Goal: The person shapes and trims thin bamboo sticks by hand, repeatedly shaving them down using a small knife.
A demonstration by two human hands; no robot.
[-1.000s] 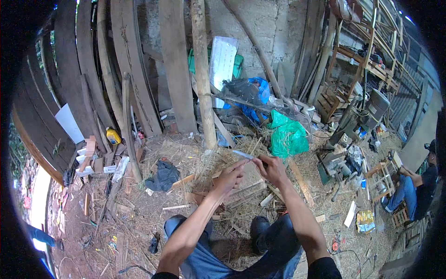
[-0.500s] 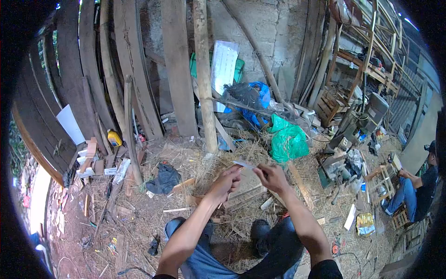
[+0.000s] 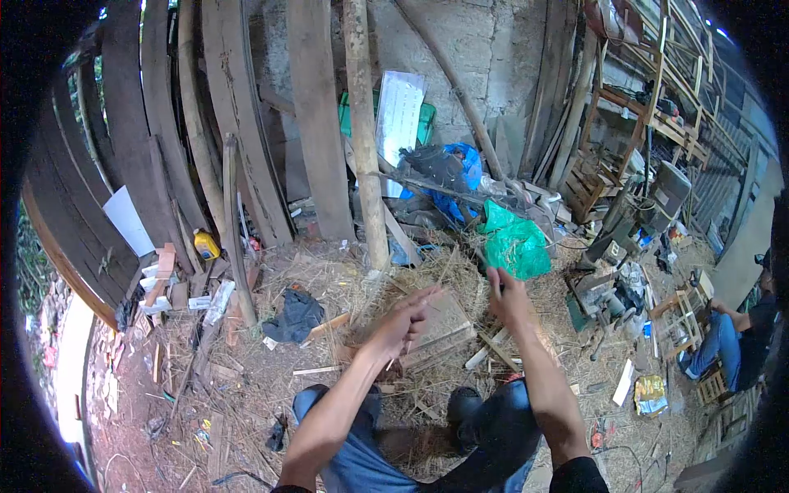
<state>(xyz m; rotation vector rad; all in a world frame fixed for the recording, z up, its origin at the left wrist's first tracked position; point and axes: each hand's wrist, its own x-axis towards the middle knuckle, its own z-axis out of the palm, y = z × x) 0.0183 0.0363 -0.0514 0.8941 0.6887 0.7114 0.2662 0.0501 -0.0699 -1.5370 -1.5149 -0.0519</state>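
Note:
Over the floor in front of my knees, my left hand (image 3: pixel 400 326) is closed around a thin light wooden stick (image 3: pixel 389 364), whose end pokes out below the fingers. A blurred tip shows beyond its thumb side. My right hand (image 3: pixel 509 297) is raised to the right, apart from the left, with its fingers closed in a pinch. Something small and greyish seems to stick up from those fingertips, too blurred to name. Beneath the hands, a flat wooden board (image 3: pixel 440 335) lies on the straw.
A green plastic bag (image 3: pixel 515 242) sits beyond my right hand, near a wooden post (image 3: pixel 362 140). Black cloth (image 3: pixel 293 315) lies to the left. At the far right, another person (image 3: pixel 735 337) sits beside wooden frames. Scraps and straw cover the ground.
My right hand has moved right, away from my left hand. The whitish strip that spanned the two hands no longer shows between them. My left hand stays nearly in place.

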